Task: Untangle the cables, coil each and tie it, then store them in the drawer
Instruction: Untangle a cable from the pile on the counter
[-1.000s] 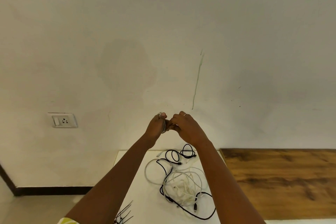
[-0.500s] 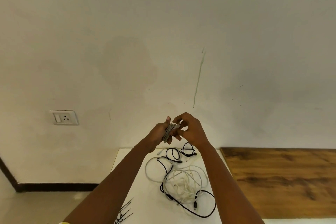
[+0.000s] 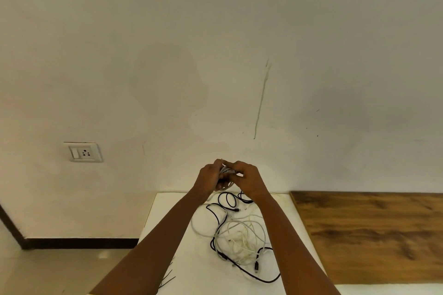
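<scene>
Grey coil (image 3: 226,171) is held in the air between both hands, above the far edge of the table (image 3: 199,275) and in front of the wall (image 3: 215,31). Left hand (image 3: 209,180) grips the coil with curled fingers. Right hand (image 3: 249,181) has fingers curled toward the coil and pinches it at the top; the exact contact is partly hidden. Tangle (image 3: 239,237) of black and white cables lies on the white table below the forearms, well apart from the coil. Black ties (image 3: 167,275) lie near the left edge of the table, partly hidden by the left forearm. Socket (image 3: 83,152) sits on the wall at left. Wooden top (image 3: 371,235) adjoins the table on the right.
</scene>
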A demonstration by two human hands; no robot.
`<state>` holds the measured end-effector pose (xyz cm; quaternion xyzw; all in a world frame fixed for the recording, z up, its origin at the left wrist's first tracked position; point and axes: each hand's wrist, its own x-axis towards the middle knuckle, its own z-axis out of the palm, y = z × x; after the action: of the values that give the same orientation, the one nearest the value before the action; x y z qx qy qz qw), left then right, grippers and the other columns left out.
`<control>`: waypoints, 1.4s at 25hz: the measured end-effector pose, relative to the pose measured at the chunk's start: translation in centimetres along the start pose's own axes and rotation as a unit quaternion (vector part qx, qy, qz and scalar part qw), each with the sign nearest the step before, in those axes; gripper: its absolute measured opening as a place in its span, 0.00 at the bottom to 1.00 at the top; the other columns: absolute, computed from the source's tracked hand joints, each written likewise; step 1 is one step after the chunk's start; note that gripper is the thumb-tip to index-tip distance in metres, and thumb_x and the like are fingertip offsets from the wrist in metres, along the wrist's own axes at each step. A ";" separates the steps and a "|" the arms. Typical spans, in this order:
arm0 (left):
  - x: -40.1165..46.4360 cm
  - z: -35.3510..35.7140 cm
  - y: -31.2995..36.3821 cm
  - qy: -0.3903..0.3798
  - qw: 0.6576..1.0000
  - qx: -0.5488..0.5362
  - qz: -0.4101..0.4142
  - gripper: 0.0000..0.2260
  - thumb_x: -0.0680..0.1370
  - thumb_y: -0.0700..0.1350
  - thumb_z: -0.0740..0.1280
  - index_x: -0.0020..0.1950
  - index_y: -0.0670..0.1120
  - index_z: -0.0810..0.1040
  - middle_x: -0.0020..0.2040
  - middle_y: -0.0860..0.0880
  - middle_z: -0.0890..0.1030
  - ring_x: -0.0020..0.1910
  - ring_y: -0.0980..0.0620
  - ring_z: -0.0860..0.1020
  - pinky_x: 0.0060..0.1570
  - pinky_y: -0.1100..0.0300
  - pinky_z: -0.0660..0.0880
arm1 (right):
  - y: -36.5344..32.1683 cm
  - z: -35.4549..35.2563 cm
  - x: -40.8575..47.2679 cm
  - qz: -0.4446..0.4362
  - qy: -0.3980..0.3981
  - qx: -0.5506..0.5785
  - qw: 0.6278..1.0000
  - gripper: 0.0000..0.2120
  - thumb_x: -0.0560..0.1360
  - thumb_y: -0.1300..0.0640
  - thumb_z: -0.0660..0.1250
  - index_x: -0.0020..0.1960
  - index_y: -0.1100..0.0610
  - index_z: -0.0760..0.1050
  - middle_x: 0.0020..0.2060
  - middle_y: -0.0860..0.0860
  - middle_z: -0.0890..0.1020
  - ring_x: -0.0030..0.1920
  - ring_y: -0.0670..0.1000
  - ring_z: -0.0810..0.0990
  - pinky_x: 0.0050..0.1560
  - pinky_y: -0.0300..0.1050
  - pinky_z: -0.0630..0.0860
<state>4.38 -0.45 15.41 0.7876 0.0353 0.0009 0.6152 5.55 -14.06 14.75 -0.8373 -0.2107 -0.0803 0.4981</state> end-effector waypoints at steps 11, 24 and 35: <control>0.5 1.4 -2.2 0.177 0.983 -0.009 0.038 0.12 0.77 0.46 0.66 0.34 0.43 0.74 0.29 0.50 0.74 0.27 0.57 0.73 0.30 0.71 0.68 | 1.3 2.5 -1.0 -0.023 0.070 -0.016 0.997 0.15 0.72 0.66 0.69 0.59 0.63 0.78 0.41 0.60 0.81 0.40 0.47 0.76 0.41 0.25 0.68; -2.1 -0.7 -8.6 0.002 0.989 -0.118 0.092 0.16 0.70 0.44 0.75 0.56 0.53 0.80 0.52 0.53 0.82 0.46 0.50 0.82 0.48 0.58 0.80 | 3.9 4.8 -3.5 0.239 0.093 0.251 0.934 0.15 0.72 0.59 0.72 0.57 0.60 0.80 0.35 0.53 0.81 0.38 0.49 0.78 0.43 0.41 0.76; -2.5 -1.1 -11.0 0.012 0.982 -0.183 0.037 0.08 0.66 0.39 0.77 0.43 0.47 0.85 0.42 0.46 0.85 0.43 0.51 0.84 0.44 0.64 0.78 | 5.6 6.5 -4.9 0.294 -0.018 0.499 0.815 0.04 0.75 0.64 0.63 0.47 0.59 0.76 0.32 0.52 0.79 0.31 0.47 0.78 0.34 0.41 0.78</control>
<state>1.27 3.11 5.11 0.6625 0.0133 0.0396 0.7479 3.07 -12.10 5.42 -0.4972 0.0254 0.2009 0.8437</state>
